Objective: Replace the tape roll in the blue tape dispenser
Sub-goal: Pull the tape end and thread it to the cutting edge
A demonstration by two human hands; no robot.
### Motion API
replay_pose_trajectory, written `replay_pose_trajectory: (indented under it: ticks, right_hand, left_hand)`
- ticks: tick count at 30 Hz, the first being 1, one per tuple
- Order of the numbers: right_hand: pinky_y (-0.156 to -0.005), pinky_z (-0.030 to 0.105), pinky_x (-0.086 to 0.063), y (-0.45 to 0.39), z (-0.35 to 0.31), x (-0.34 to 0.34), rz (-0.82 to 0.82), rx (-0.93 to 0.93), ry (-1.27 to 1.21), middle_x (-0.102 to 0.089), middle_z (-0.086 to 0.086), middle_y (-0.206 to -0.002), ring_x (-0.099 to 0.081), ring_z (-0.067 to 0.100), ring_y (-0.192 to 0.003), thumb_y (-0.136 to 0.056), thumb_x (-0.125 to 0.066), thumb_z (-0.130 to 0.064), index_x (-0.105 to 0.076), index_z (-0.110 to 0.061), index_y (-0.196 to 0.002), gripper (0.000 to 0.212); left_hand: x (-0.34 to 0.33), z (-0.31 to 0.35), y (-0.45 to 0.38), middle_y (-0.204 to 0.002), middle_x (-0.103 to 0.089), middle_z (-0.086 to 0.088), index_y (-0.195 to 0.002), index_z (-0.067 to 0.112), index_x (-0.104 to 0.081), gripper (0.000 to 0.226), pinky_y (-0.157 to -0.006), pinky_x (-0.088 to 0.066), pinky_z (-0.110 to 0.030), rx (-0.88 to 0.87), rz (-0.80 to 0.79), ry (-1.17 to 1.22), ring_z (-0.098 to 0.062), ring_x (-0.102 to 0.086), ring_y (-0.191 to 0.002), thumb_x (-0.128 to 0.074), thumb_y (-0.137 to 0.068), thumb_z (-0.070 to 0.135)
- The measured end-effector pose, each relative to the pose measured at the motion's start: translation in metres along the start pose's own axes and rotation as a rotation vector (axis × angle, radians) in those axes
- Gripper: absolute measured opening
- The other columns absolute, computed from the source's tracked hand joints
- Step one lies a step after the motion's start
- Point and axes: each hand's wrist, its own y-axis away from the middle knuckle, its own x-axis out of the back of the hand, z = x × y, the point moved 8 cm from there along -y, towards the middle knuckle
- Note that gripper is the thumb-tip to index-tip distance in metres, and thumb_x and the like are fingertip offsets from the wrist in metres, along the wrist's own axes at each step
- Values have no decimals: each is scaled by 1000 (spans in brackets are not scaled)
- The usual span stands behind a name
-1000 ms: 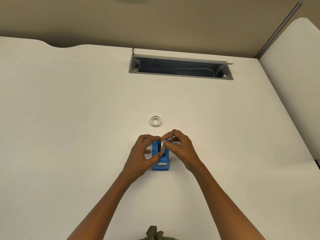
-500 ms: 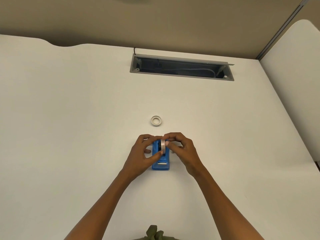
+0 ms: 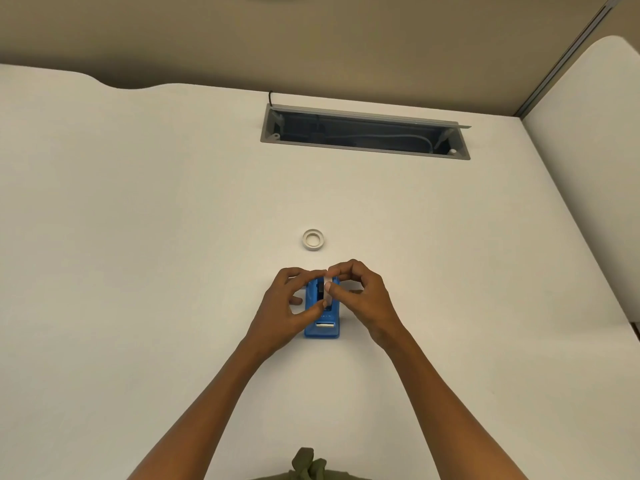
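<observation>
The blue tape dispenser point(image 3: 322, 327) stands on the white desk, its metal cutter toward me. A pale tape roll point(image 3: 327, 289) stands on edge in the dispenser's slot. My right hand point(image 3: 363, 299) pinches the roll from the right with thumb and fingertips. My left hand point(image 3: 287, 306) curls round the dispenser's left side, its thumb on the body near the slot and its fingertips meeting the roll's top. A second small white ring, a tape roll or core point(image 3: 313, 240), lies flat on the desk just beyond the hands.
A grey recessed cable tray point(image 3: 363, 147) with cables inside is set into the desk further back. A beige partition wall runs behind the desk, and a second white panel point(image 3: 588, 168) stands at the right. Olive clothing point(image 3: 308, 465) shows at the bottom edge.
The roll has gone from tilted above the dispenser to upright and lower in its slot. Both hands stayed at the dispenser, fingers closing in slightly.
</observation>
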Motion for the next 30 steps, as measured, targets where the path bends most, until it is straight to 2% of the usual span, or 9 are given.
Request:
replay_pose_trajectory:
  ticks: [4,6,11,15,19,22,25,30]
  right_hand:
    - [-81,23,-49,-4,1,1,5,-42,-59,-70,1,-99,-61,18,-99,-80,-72,-14,-68,-15,-90,11]
    - [-77,23,-49,-5,2,0,18,-70,-92,-70,-2,-92,-61,16,-93,-80,-72,-14,-68,-15,-87,8]
    - [-67,17,-47,-9,4,-2,64,-150,-106,-70,6,-89,-61,17,-84,-83,-69,-15,-69,-8,-89,9]
    - [-68,21,-44,-12,0,-2,84,-167,-107,-69,7,-89,-59,16,-83,-84,-68,-20,-69,-8,-87,13]
    - [-72,30,-49,-8,-2,-2,60,-145,-105,-70,13,-97,-59,18,-86,-86,-66,-26,-68,-8,-91,19]
    - [-73,27,-52,1,-3,-1,-25,-68,-149,-67,2,-106,-60,14,-96,-88,-63,-18,-64,-15,-102,15]
    - [-77,20,-52,8,-1,-3,-100,-1,-69,-64,-4,-113,-58,9,-105,-81,-66,-12,-61,-18,-105,26]
    - [-75,11,-51,8,-3,-4,-71,52,3,-63,-4,-113,-56,-7,-98,-79,-70,-3,-62,-18,-104,30]
  left_hand:
    - [-1,-2,0,-112,-45,18,-110,56,-43,46,-75,-46,-6,17,-1,5,6,-50,-102,-66,-74,39]
    - [0,-1,0,-114,-45,16,-111,57,-43,50,-76,-46,-6,15,-4,5,6,-51,-102,-70,-77,33]
    - [2,2,-1,-117,-45,24,-115,59,-40,61,-77,-48,-9,14,2,42,6,-51,-105,-73,-75,28]
    - [1,3,0,-115,-45,26,-107,57,-43,52,-75,-46,-6,6,13,41,9,-49,-104,-71,-70,34]
    - [0,2,1,-113,-46,24,-107,54,-44,47,-76,-47,-8,-7,11,26,8,-49,-104,-70,-72,35]
    - [1,1,0,-111,-46,25,-105,56,-44,44,-74,-48,-9,13,17,29,6,-50,-103,-68,-71,40]
    - [1,2,0,-110,-47,25,-105,55,-44,42,-73,-50,-11,15,22,35,5,-51,-103,-67,-71,43]
    - [2,3,0,-110,-47,25,-104,57,-45,42,-74,-48,-9,6,28,46,7,-50,-104,-67,-72,43]
